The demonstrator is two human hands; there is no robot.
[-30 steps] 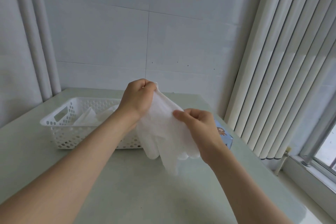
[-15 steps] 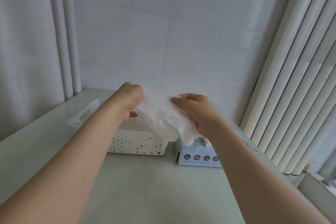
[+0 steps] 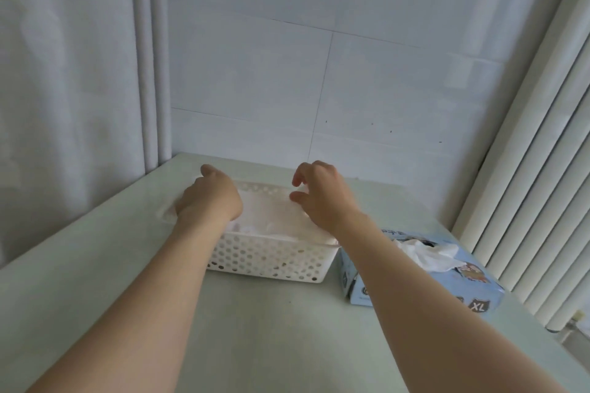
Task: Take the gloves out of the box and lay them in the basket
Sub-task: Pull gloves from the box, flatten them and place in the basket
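Loosely crumpled gloves [image 3: 281,218], perforated plastic basket [image 3: 271,262]

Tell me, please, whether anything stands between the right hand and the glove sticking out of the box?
Nothing visible does. The right hand is above the right end of the basket, fingers loose, and the glove pokes up from the open top of the box just right of the basket, uncovered.

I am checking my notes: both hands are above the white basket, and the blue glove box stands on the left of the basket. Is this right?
Not quite. The head view shows the blue glove box on the right of the basket, not the left. The left hand and right hand are indeed above the basket.
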